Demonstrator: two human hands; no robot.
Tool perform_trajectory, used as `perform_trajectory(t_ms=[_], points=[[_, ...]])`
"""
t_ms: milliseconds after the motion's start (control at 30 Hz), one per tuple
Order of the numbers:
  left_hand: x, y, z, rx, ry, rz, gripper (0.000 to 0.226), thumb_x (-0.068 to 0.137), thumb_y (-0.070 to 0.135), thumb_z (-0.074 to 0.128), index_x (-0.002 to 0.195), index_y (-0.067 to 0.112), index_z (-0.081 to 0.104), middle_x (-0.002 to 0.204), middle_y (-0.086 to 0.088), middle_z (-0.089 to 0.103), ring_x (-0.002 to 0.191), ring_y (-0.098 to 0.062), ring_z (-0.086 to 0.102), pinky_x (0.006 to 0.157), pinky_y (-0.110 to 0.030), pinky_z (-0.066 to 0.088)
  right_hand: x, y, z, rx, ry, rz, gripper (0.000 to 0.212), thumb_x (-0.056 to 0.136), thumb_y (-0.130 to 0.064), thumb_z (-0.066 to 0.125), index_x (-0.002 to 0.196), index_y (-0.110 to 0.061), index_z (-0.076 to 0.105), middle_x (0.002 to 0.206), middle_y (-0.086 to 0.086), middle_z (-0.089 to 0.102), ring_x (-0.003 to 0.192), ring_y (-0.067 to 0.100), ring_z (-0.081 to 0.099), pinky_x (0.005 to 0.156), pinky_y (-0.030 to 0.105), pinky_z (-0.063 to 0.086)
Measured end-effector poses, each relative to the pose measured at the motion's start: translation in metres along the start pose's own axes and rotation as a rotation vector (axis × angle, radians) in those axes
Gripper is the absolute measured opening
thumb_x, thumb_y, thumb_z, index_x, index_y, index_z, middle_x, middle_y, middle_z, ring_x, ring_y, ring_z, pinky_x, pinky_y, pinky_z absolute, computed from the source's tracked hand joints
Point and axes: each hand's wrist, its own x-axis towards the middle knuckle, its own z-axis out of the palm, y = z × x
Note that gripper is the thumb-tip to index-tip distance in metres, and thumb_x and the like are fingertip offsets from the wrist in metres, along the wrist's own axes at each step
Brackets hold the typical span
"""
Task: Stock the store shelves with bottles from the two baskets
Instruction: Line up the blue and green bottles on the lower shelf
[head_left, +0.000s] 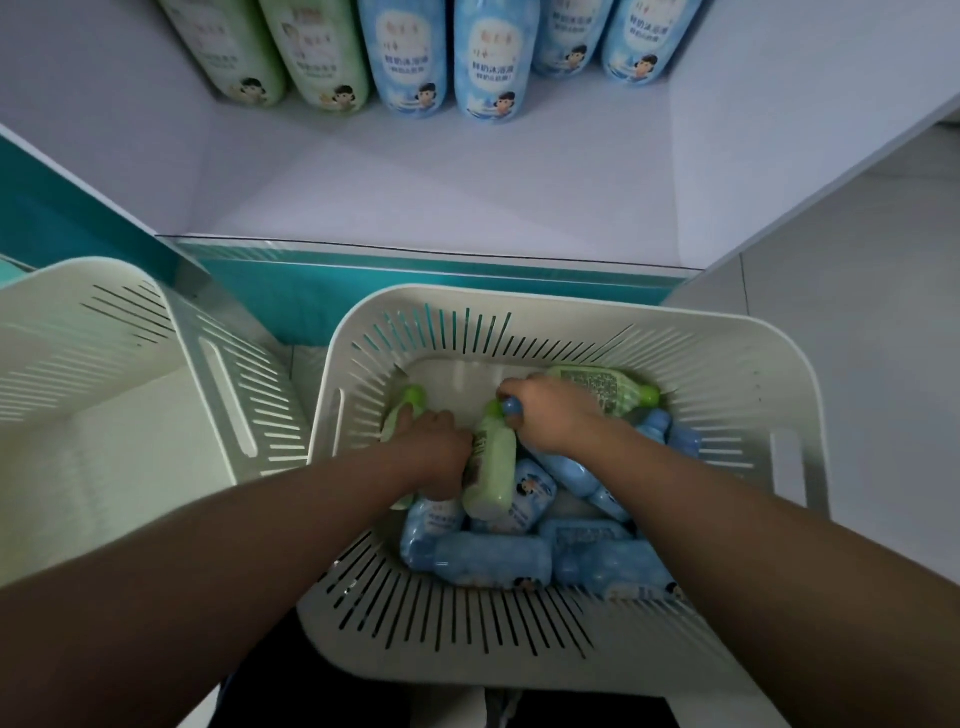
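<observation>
1. Basket (737, 332): cream plastic, matt, slotted walls.
2. Bottles in it, blue (493, 561) & green (491, 467): smooth plastic, slight sheen.
3. Shelf (415, 187): smooth white, matt.
4. Shelf front strip (415, 248): clear, glossy.

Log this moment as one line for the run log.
phase: picking | left hand: on green bottle | right hand: on blue bottle | right basket: bottles remain | shelf: partly stocked

Two white slotted baskets (701, 332) sit below the shelf (415, 171). At twelve o'clock on the shelf stand two green bottles (322, 57) and four blue bottles (491, 67). The six o'clock basket holds three green bottles; its heaped blue ones cannot be counted surely.
</observation>
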Motion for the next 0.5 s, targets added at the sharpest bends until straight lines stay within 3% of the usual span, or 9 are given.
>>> perform_trajectory(t_ms=[100, 167, 300, 400, 500], points=[[-0.005, 0.001, -0.01, -0.023, 0.074, 0.033, 0.04, 0.087, 0.036, 0.058, 0.122, 0.016, 0.053, 0.124, -0.011, 0.051, 0.119, -0.029, 0.048, 0.103, -0.043, 0.029, -0.001, -0.002, -0.012, -0.019, 0.012, -0.031, 0.007, 0.086, -0.022, 0.054, 0.093, -0.023, 0.054, 0.096, 0.006, 0.056, 0.091, 0.029, 0.058, 0.061, 0.029, 0.038], [-0.01, 0.005, -0.017, -0.08, 0.08, 0.072, 0.037, 0.085, 0.03, 0.065, 0.117, 0.011, 0.058, 0.12, -0.011, 0.059, 0.113, -0.028, 0.055, 0.093, -0.036, 0.041, -0.004, 0.0, -0.019, 0.014, 0.0, -0.012, 0.003, 0.083, -0.02, 0.056, 0.085, -0.021, 0.054, 0.089, 0.003, 0.054, 0.088, 0.028, 0.058, 0.061, 0.029, 0.039], [-0.027, 0.002, -0.031, -0.114, 0.155, 0.1, 0.033, 0.078, 0.024, 0.072, 0.107, 0.01, 0.064, 0.11, -0.009, 0.064, 0.104, -0.025, 0.059, 0.081, -0.032, 0.046, -0.013, 0.005, -0.035, 0.013, 0.023, -0.003, 0.014, 0.078, -0.019, 0.063, 0.092, -0.019, 0.066, 0.091, 0.004, 0.063, 0.084, 0.026, 0.06, 0.068, 0.032, 0.052], [-0.039, -0.008, -0.052, -0.213, 0.254, 0.101, 0.028, 0.076, 0.026, 0.074, 0.101, 0.014, 0.068, 0.104, -0.006, 0.067, 0.099, -0.025, 0.062, 0.079, -0.031, 0.048, -0.026, 0.01, -0.053, 0.028, 0.076, -0.029, 0.015, 0.08, -0.02, 0.065, 0.094, -0.016, 0.067, 0.093, 0.007, 0.066, 0.087, 0.027, 0.061, 0.07, 0.03, 0.048], [-0.059, -0.012, -0.08, -0.257, 0.322, 0.134, 0.032, 0.077, 0.03, 0.075, 0.105, 0.014, 0.069, 0.105, -0.005, 0.068, 0.1, -0.024, 0.062, 0.077, -0.027, 0.043, -0.04, 0.01, -0.074, 0.055, 0.113, -0.073, 0.027, 0.083, -0.022, 0.063, 0.109, -0.018, 0.067, 0.107, 0.004, 0.067, 0.097, 0.026, 0.06, 0.078, 0.029, 0.046]])
